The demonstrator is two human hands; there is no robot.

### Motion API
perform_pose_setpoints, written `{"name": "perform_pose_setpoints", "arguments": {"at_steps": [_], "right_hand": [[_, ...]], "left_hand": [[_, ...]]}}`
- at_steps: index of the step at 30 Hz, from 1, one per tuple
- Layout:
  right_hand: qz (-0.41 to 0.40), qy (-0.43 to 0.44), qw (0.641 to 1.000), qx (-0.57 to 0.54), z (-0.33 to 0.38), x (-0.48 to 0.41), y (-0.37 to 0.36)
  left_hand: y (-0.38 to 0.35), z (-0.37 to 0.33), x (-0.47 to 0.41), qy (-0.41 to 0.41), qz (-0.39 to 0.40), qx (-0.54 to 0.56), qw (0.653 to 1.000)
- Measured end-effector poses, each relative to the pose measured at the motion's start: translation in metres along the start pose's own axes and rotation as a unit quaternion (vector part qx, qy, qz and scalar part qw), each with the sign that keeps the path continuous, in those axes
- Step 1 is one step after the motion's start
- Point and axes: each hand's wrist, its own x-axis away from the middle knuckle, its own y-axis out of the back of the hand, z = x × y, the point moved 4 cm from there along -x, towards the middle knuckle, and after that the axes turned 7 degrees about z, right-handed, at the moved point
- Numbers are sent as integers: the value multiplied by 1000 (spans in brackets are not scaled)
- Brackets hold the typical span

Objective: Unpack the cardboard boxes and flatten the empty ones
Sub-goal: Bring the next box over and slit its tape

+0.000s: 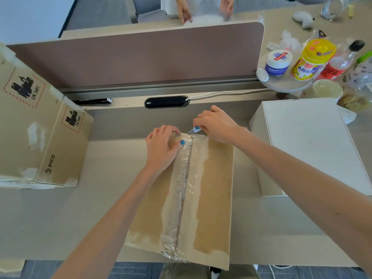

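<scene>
A brown cardboard box (213, 190) lies on the desk in front of me, its top seam sealed with crinkled clear tape (184, 190). My left hand (163, 148) rests flat on the box's far left corner, fingers spread, thumb beside the tape. My right hand (216, 123) grips a small blue-and-white cutter (194, 129) with its tip at the far end of the taped seam. A second, larger cardboard box (40, 127) printed PICO and UN 3481 stands at the left.
A white box (310, 146) sits to the right. A brown desk divider (141, 55) runs across the back, with a black power hub (167, 101) below it. Bottles and jars (310, 61) crowd the far right. Another person's hands (185, 11) work beyond the divider.
</scene>
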Motion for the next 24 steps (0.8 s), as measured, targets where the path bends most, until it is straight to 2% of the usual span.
{"name": "perform_pose_setpoints", "arguments": {"at_steps": [10, 20, 24], "right_hand": [[16, 11, 1000, 15, -10, 17, 4], [15, 13, 996, 89, -2, 29, 18], [7, -36, 992, 119, -1, 32, 19]], "left_hand": [[-1, 0, 1, -10, -15, -3, 1000], [-2, 1, 1, -6, -12, 5, 1000], [-2, 0, 1, -8, -21, 4, 1000]]}}
